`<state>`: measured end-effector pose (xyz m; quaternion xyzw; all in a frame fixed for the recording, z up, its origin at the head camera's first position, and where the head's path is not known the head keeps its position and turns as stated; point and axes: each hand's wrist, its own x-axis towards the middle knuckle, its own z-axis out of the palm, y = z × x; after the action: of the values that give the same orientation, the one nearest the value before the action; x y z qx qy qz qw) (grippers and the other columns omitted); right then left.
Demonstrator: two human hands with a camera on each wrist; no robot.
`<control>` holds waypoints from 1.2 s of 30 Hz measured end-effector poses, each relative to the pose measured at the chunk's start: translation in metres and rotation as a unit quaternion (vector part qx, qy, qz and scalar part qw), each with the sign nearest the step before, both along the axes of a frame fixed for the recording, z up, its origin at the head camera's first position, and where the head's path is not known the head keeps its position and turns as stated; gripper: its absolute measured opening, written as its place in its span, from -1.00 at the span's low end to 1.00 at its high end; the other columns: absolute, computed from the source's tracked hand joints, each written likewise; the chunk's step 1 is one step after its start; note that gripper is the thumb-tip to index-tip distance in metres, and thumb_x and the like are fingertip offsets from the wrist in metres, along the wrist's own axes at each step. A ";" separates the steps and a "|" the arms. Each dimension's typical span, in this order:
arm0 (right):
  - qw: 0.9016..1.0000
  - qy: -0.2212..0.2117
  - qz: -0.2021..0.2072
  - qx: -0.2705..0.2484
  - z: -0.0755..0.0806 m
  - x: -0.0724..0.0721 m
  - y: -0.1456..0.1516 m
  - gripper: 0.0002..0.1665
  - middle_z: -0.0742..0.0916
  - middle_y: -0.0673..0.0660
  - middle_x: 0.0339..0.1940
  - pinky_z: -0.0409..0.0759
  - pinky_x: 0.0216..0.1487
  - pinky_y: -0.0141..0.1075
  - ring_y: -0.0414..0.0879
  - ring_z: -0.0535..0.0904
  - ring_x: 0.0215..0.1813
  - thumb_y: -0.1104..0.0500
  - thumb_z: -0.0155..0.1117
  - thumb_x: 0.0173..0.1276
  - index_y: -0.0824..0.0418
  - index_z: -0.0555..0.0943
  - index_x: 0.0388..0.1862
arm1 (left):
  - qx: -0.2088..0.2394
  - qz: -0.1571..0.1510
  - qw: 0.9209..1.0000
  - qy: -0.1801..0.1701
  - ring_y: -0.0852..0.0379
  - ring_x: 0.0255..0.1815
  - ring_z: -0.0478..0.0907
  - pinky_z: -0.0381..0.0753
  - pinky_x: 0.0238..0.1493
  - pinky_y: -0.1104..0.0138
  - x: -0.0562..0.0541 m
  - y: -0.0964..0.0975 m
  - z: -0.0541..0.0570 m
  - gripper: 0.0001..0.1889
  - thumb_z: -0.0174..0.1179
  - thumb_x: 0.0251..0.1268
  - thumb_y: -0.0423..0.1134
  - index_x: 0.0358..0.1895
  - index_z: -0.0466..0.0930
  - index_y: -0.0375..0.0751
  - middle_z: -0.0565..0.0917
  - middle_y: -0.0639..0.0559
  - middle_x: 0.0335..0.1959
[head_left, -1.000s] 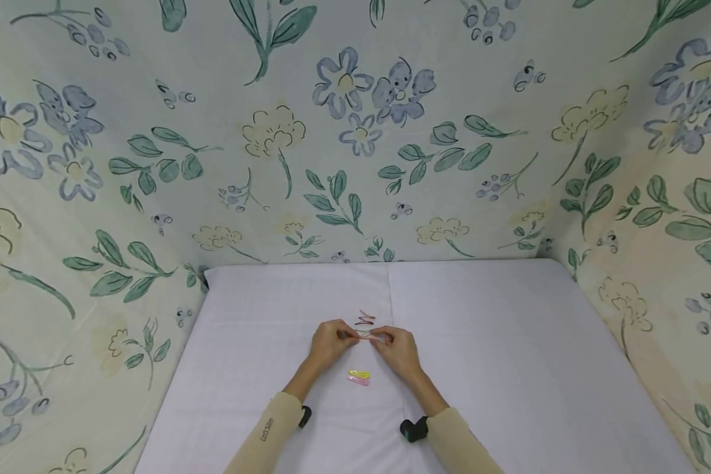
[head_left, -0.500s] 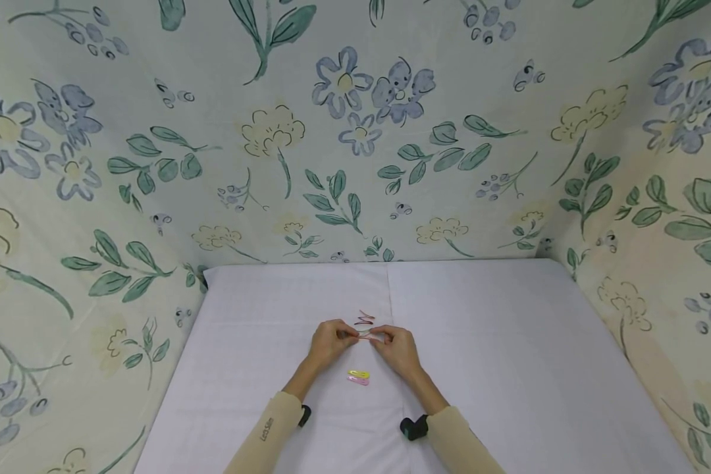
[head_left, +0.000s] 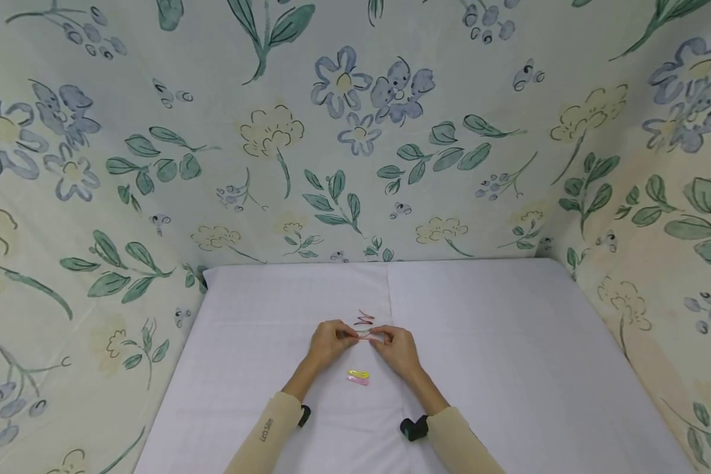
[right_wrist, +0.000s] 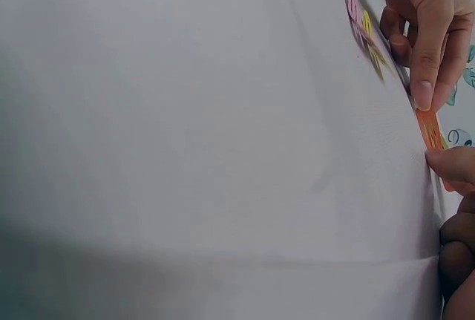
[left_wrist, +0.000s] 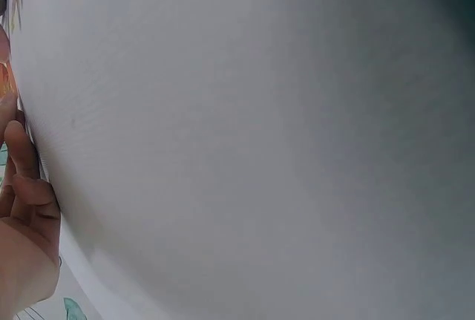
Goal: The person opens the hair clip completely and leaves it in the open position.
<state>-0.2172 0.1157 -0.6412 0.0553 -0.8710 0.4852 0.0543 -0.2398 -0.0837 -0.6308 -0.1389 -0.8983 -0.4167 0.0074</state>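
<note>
In the head view both hands meet over the white table. My left hand (head_left: 329, 342) pinches one end of an orange snap hair clip (right_wrist: 428, 128), and my right hand (head_left: 398, 349) pinches the other. The right wrist view shows its slotted, flat body bridging the fingertips; its ends are covered. Just beyond the fingers lie several thin reddish pieces (head_left: 364, 321) in a zigzag, too small to tell their kind. Closer to the person, a yellow hair clip (head_left: 359, 374) and a pink hair clip (head_left: 358, 380) lie side by side.
The white cloth-covered table (head_left: 486, 329) has a crease running down its middle. Floral fabric (head_left: 355, 164) hangs behind it and along both sides. Dark camera mounts (head_left: 415, 430) sit at the wrists, by beige sleeves (head_left: 266, 428).
</note>
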 end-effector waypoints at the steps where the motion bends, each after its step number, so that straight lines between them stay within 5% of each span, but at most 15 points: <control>1: 1.000 -0.001 0.000 0.000 0.000 0.000 0.000 -0.76 0.40 -0.10 -0.70 0.16 -0.55 -0.47 -0.34 0.22 -0.63 0.30 0.55 0.21 0.26 0.82 -0.12 | 0.000 0.001 1.000 -0.004 0.34 -0.45 0.45 0.45 -0.39 0.47 0.000 0.000 0.000 -0.95 0.53 0.14 -0.30 -0.34 0.86 -0.08 0.80 0.08 -0.35; 19: 1.000 -0.010 0.010 -0.006 0.004 0.003 0.001 -0.73 0.39 -0.10 -0.71 0.15 -0.55 -0.48 -0.35 0.20 -0.64 0.31 0.54 0.22 0.32 0.80 -0.08 | -0.001 0.000 1.000 -0.015 0.30 -0.42 0.50 0.49 -0.35 0.45 0.005 -0.003 0.004 -0.95 0.53 0.14 -0.32 -0.34 0.85 -0.13 0.80 0.02 -0.34; 36: 1.000 0.003 0.008 -0.019 0.001 0.010 0.003 -0.70 0.40 -0.10 -0.69 0.17 -0.57 -0.46 -0.36 0.21 -0.64 0.31 0.55 0.20 0.26 0.80 -0.06 | 0.008 0.007 0.998 -0.065 0.25 -0.42 0.45 0.44 -0.37 0.44 0.030 -0.024 0.009 -0.88 0.54 0.12 -0.29 -0.29 0.82 -0.17 0.72 0.02 -0.38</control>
<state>-0.2076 0.1182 -0.6405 0.0627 -0.8609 0.5020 0.0540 -0.2101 -0.1082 -0.6214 -0.1049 -0.8947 -0.4317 -0.0469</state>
